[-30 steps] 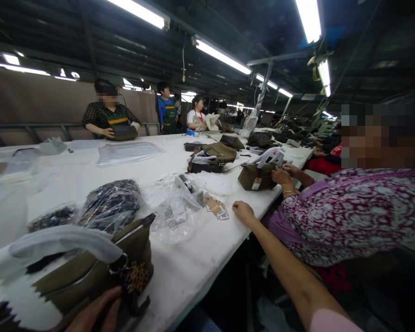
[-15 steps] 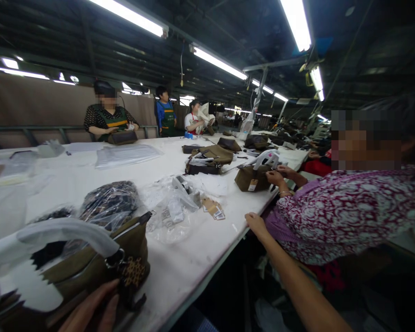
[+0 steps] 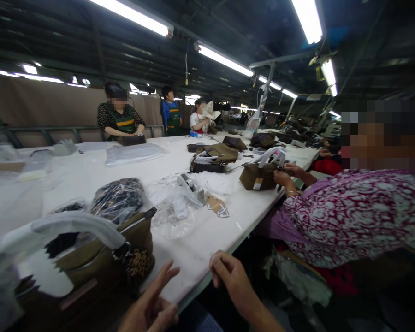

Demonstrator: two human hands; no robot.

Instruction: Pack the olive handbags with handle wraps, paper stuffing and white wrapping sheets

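Note:
My left hand [image 3: 155, 302] is open at the table's near edge, its fingers apart and nothing in them. It is beside an olive-brown handbag [image 3: 121, 258], which stands upright at lower left. White wrapping covers the bag's handle [image 3: 79, 226], and a leopard-patterned charm [image 3: 138, 263] hangs from its side. My right hand [image 3: 230, 276] is over the table edge, fingers curled inward; whatever they may hold is hidden. Beyond the hands lie several brown hang tags [image 3: 217, 206] with barcode labels and some crumpled clear plastic [image 3: 174, 221].
A plastic-wrapped dark bundle [image 3: 117, 198] lies behind the near bag. At right, a co-worker in a patterned sleeve [image 3: 335, 216] handles another olive bag [image 3: 259, 175]. More bags [image 3: 216, 154] lie on the white table [image 3: 193, 251]. Flat plastic sheets [image 3: 134, 153] lie farther back, where other people work.
My left hand has come off the handbag and moved right, opening. My right hand has drawn back from beside the co-worker toward my left hand.

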